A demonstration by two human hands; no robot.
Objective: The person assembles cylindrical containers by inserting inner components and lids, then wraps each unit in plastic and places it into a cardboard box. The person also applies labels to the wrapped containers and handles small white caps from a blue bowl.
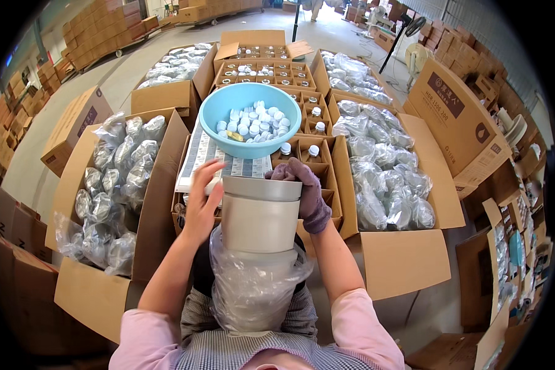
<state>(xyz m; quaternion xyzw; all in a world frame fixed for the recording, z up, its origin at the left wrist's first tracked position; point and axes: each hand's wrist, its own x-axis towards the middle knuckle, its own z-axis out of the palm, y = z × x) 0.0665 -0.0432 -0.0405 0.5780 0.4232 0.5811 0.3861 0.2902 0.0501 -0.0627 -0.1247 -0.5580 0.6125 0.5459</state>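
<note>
Cardboard boxes ring the seated person on a concrete floor (55, 166). The largest open box on the left (98, 290) holds many small clear plastic bags with pale contents; a like box on the right (407, 259) is filled the same way, and two more bag-filled boxes stand farther back on either side. Straight ahead lies a divided carton (330, 185), its cardboard cells partly stocked with small bottles with white caps; beyond it another divided carton (265, 71) shows rows of small jars. Stacks of closed cartons line the far wall, and a standing fan (413, 28) is at the upper right.

In the middle, held over the person's lap, is a tall grey-white stack of nested cups (260, 225), its lower end sheathed in a crumpled clear plastic sleeve (253, 290). The left hand (200, 200), bare, lies flat along the stack's left side, fingers spread and extended, pressing rather than closing round it. The right hand (305, 191), in a purple glove, curls over the top right rim of the stack, its grip narrow and closed on that edge.

Just beyond the stack a light blue bowl (250, 117) rests on a flat printed sheet of labels (197, 157). The bowl holds a heap of small white caps (253, 123), with one yellowish piece among them.
</note>
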